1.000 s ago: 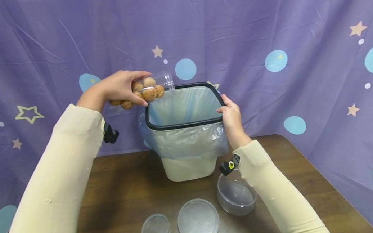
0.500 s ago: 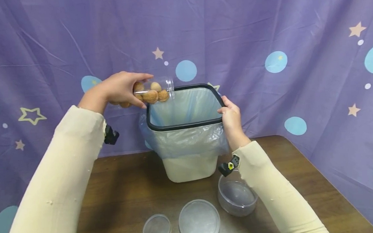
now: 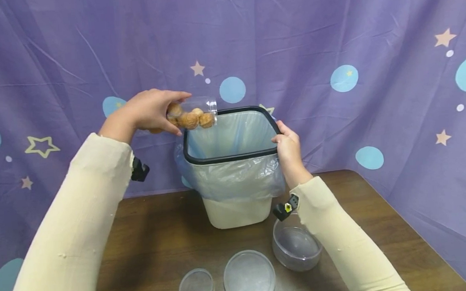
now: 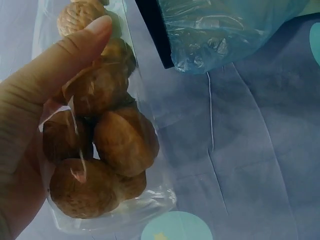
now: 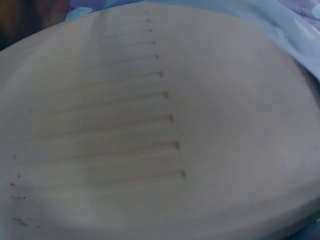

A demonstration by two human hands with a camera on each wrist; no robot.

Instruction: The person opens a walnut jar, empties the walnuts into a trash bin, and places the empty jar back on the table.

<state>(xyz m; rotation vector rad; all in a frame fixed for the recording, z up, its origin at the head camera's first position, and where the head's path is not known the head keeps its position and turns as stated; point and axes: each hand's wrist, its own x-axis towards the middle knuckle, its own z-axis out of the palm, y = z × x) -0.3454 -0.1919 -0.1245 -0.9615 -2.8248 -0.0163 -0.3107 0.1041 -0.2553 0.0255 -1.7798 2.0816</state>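
My left hand [image 3: 149, 108] grips a clear plastic jar [image 3: 207, 103] lying almost level, its open mouth at the left rim of a white trash can [image 3: 237, 213]. Several walnuts [image 3: 189, 120] lie inside, some near the mouth; in the left wrist view more walnuts [image 4: 125, 142] fill the bottom end, and the thumb crosses the jar's side. A bluish plastic liner [image 3: 239, 181] folds out over the can under its black rim [image 3: 234, 157]. With my right hand [image 3: 290, 148] I hold that rim on the right side. The right wrist view shows mostly the can's ribbed white wall [image 5: 225, 125].
On the brown wooden table [image 3: 155, 245] in front of the can lie a small round lid [image 3: 196, 288] and a larger round lid [image 3: 249, 278]. A clear round container [image 3: 297, 249] stands by the right forearm. A purple curtain [image 3: 290, 37] hangs close behind.
The jar has tipped slightly, its mouth end dipping a little. Walnuts inside have slid toward the mouth. My right hand keeps its hold on the rim.
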